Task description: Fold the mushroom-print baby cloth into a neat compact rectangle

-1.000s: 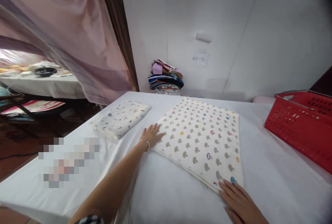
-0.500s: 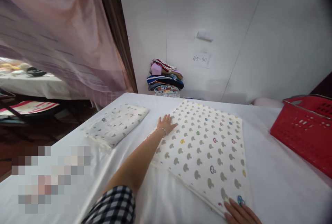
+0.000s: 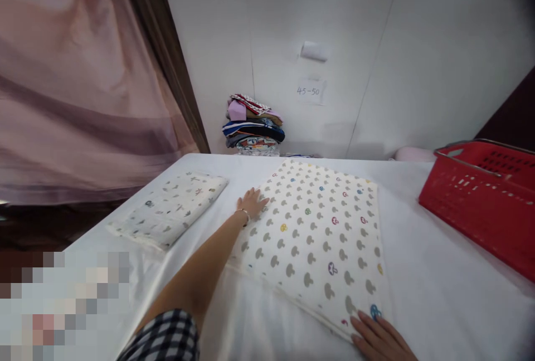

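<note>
A cream cloth with a mushroom print (image 3: 311, 227) lies flat on the white-covered table (image 3: 422, 294), its layers showing along the near edge. At its left edge my left hand (image 3: 251, 204) rests with the fingers spread, partly on the fabric; a bracelet circles the wrist. My right hand (image 3: 378, 337) lies flat on the cloth's near right corner, fingers stretched out and cut off by the bottom of the view. Left of my left arm is a smaller folded cloth (image 3: 171, 208) with a scattered plant-like print.
To the right stands a red plastic basket (image 3: 476, 199) with a metal handle. Folded textiles (image 3: 254, 121) are stacked by the wall, below a paper marked 45-50 (image 3: 309, 91). A pink curtain (image 3: 75, 71) hangs on the left. A blurred-out patch (image 3: 62, 305) covers the lower left.
The view has swung, so the table, cloths and basket sit further left in it. Both hands remain at the same spots on the mushroom-print cloth.
</note>
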Motion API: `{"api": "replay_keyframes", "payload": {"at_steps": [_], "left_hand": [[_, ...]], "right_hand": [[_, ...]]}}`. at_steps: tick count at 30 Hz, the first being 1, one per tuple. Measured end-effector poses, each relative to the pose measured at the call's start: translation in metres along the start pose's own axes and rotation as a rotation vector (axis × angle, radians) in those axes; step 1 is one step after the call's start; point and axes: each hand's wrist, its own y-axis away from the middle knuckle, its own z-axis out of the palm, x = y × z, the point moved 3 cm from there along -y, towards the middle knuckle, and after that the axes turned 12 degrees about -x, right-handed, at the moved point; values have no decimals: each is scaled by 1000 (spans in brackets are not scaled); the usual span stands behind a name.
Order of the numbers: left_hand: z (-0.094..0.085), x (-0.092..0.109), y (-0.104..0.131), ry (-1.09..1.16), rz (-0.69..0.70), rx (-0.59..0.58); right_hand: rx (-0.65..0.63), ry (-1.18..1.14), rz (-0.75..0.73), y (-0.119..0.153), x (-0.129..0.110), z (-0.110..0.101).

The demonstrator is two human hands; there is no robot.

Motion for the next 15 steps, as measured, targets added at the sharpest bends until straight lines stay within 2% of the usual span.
{"api": "replay_keyframes", "payload": {"at_steps": [2, 5, 9, 12, 15], "left_hand": [[0, 3, 11, -52, 48, 20], [11, 5, 25, -151, 129, 35], [23, 0, 28, -185, 131, 27], [20, -1, 25, -136, 123, -3], [17, 9, 33, -98, 136, -38]], "right_hand": [[5, -66, 24, 0, -2, 0], [15, -171, 59, 1, -3, 0], [-68, -312, 80, 8, -6, 8], [-160, -435, 133, 15, -8, 18], [-196, -521, 157, 17, -9, 18]]}}
